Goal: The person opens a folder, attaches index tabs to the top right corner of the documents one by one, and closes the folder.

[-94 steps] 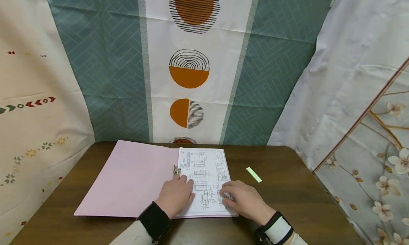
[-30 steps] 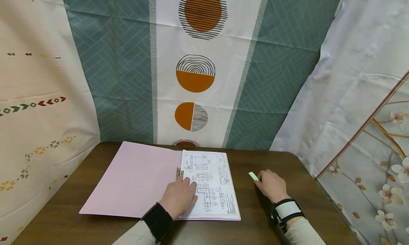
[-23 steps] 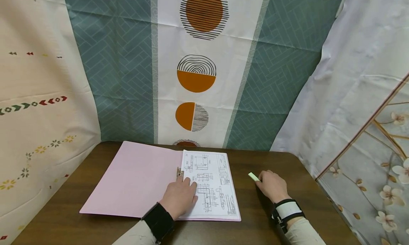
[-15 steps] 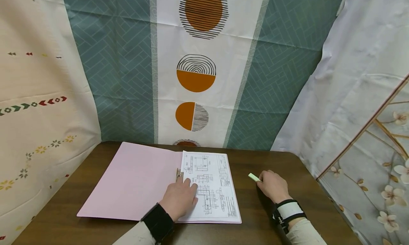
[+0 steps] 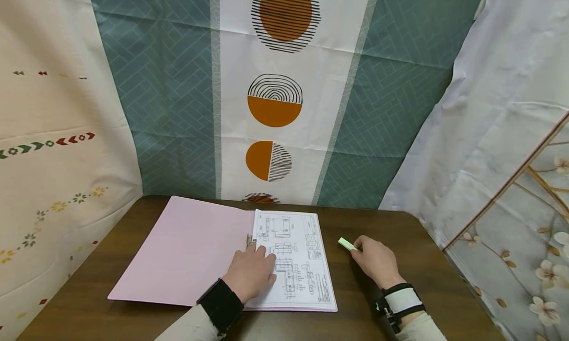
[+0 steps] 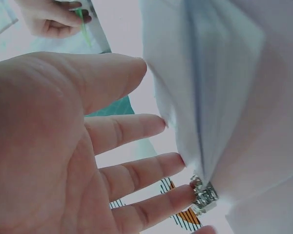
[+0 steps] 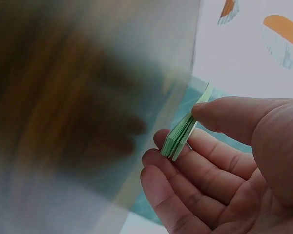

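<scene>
A pink folder point(image 5: 186, 252) lies opened flat on the table. Its right side bears a stack of white drawing sheets point(image 5: 306, 277), held by a metal clip point(image 5: 251, 242) at the fold. My left hand point(image 5: 250, 273) rests on the left edge of the sheets just below the clip, fingers extended; in the left wrist view the fingertips are at the stack's edge. To the right of the folder, my right hand point(image 5: 378, 260) pinches a narrow pale green pad of sticky notes point(image 5: 346, 244) between thumb and fingers. The right wrist view shows the layered leaves of the sticky notes point(image 7: 178, 139) slightly fanned.
The dark brown wooden table point(image 5: 293, 326) extends around the folder. Behind it hangs a teal and white curtain point(image 5: 284, 158) with orange circles. A cream patterned cloth point(image 5: 58, 183) closes the left side, a white floral cloth point(image 5: 489, 183) the right.
My right hand has left the sheets' right edge and taken hold of the sticky notes on the table. Over the last half second it has shifted slightly left with them. My left hand stays on the sheets.
</scene>
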Action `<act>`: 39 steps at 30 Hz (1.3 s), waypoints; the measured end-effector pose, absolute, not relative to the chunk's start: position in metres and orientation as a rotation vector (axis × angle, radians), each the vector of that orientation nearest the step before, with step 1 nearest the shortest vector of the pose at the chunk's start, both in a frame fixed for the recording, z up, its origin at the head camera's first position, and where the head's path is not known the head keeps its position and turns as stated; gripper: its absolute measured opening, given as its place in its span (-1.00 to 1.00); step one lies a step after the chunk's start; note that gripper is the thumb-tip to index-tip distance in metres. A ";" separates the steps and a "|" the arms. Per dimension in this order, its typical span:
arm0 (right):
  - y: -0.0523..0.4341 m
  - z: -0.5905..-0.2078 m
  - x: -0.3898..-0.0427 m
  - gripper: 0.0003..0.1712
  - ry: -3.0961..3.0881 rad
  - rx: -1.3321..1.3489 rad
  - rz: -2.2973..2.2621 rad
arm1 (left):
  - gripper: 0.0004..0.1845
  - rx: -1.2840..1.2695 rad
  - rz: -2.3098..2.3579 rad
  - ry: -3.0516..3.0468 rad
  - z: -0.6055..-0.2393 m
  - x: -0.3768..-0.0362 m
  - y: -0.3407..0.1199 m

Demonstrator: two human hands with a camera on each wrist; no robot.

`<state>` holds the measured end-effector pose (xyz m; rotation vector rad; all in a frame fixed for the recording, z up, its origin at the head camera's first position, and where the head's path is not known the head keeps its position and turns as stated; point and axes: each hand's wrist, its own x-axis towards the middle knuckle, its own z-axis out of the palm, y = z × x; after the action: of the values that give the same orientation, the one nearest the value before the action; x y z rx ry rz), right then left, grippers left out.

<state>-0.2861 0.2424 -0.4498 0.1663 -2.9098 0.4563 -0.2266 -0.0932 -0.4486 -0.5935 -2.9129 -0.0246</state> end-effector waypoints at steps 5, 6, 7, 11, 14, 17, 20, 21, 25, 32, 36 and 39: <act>0.226 -0.443 -0.278 -0.81 -2.867 0.218 0.514 | -0.60 -0.600 -0.014 -2.877 -0.446 -0.226 -0.090; 0.222 -0.441 -0.276 -0.81 -2.861 0.232 0.525 | -0.60 -0.598 -0.011 -2.874 -0.446 -0.226 -0.090; 0.217 -0.438 -0.275 -0.81 -2.855 0.246 0.536 | -0.60 -0.594 -0.007 -2.873 -0.446 -0.227 -0.090; 0.201 -0.427 -0.272 -0.83 -2.841 0.296 0.572 | -0.55 -0.570 -0.023 -2.874 -0.445 -0.231 -0.092; 0.189 -0.421 -0.271 -0.84 -2.834 0.330 0.591 | -0.53 -0.561 -0.079 -2.850 -0.442 -0.234 -0.094; 0.180 -0.419 -0.270 -0.83 -2.828 0.364 0.607 | -0.52 -0.576 -0.156 -2.808 -0.440 -0.236 -0.095; 0.171 -0.416 -0.268 -0.81 -2.821 0.410 0.616 | -0.47 -0.598 -0.228 -2.779 -0.438 -0.238 -0.095; 0.167 -0.415 -0.267 -0.81 -2.819 0.428 0.619 | -0.44 -0.602 -0.247 -2.773 -0.438 -0.238 -0.095; 0.154 -0.411 -0.263 -0.80 -2.812 0.523 0.626 | -0.34 -0.627 -0.339 -2.753 -0.435 -0.238 -0.094; 0.139 -0.409 -0.257 -0.80 -2.842 0.681 0.635 | -0.30 -0.709 -0.575 -2.743 -0.430 -0.238 -0.093; 0.134 -0.409 -0.257 -0.80 -2.844 0.761 0.662 | -0.39 -0.722 -0.630 -2.742 -0.429 -0.238 -0.093; 0.131 -0.408 -0.257 -0.82 -2.825 0.814 0.657 | -0.51 -0.731 -0.660 -2.734 -0.428 -0.238 -0.093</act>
<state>-0.2569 0.1312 -0.4084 0.8137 -2.8247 0.6566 -0.2383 -0.0929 -0.4278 -0.7312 -2.7340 -0.6600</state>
